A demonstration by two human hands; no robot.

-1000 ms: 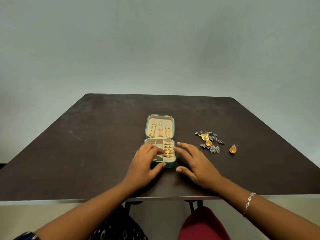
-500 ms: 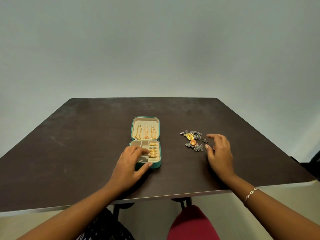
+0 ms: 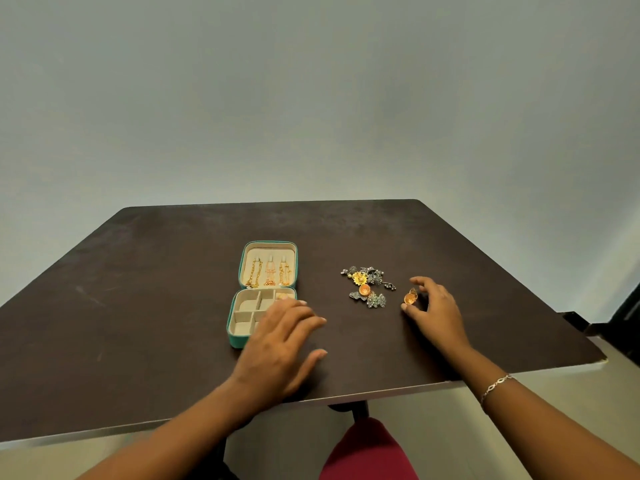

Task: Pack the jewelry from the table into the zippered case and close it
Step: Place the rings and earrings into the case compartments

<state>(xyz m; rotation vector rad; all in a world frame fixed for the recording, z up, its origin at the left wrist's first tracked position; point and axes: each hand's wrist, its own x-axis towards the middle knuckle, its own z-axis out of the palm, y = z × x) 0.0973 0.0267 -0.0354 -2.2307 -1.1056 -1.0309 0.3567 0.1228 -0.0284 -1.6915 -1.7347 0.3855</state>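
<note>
Between thumb and forefinger, the spread right hand [image 3: 437, 311] is closing on an orange earring [image 3: 410, 297], not yet pinching; light, small, likely slippery, best pinched at its rim. Left hand [image 3: 281, 344], spread, is covering the case [image 3: 239, 332].

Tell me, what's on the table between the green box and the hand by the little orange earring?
In the head view, a loose pile of silver and gold jewelry lies between the open teal zippered case and the right hand.

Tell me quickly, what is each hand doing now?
Left hand: open, holds nothing, over the case.
Right hand: open, fingers around the orange earring, not lifted.
</note>
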